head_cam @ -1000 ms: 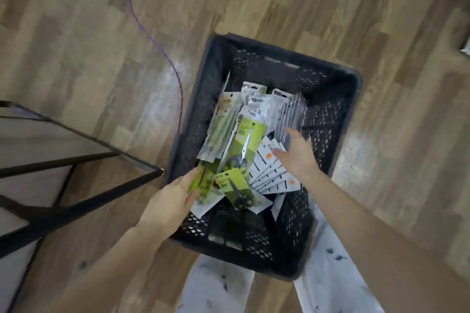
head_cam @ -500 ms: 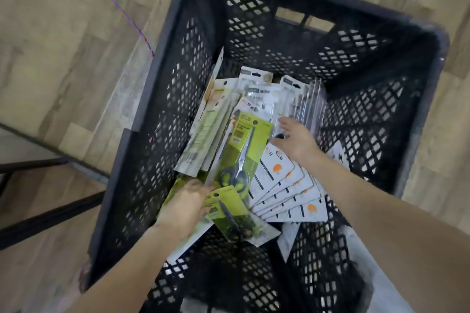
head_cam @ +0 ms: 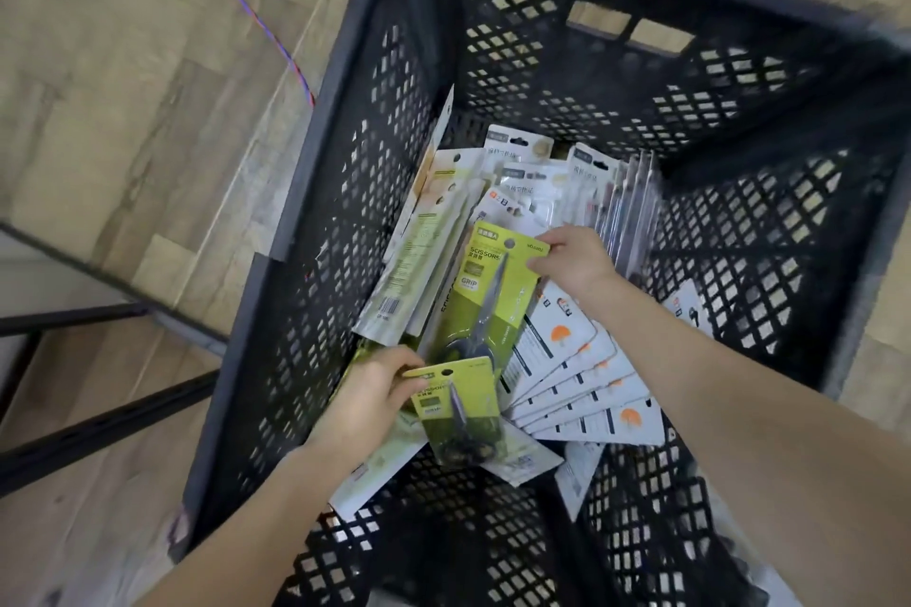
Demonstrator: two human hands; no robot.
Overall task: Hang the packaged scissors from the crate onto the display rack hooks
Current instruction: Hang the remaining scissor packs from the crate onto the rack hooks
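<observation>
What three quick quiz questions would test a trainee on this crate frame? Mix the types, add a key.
1. True or false: both hands are inside the black crate.
2. Which hand pinches the top corner of the larger green scissors pack?
3. The fanned white cards lie: A) under the right forearm, B) outside the crate.

Key: 1 true. 2 the right hand; the left hand grips the smaller green scissors pack. 3 A.

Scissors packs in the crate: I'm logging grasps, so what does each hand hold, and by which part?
The right hand pinches the larger scissors pack at its top right corner. The left hand grips the smaller scissors pack at its top left edge.
</observation>
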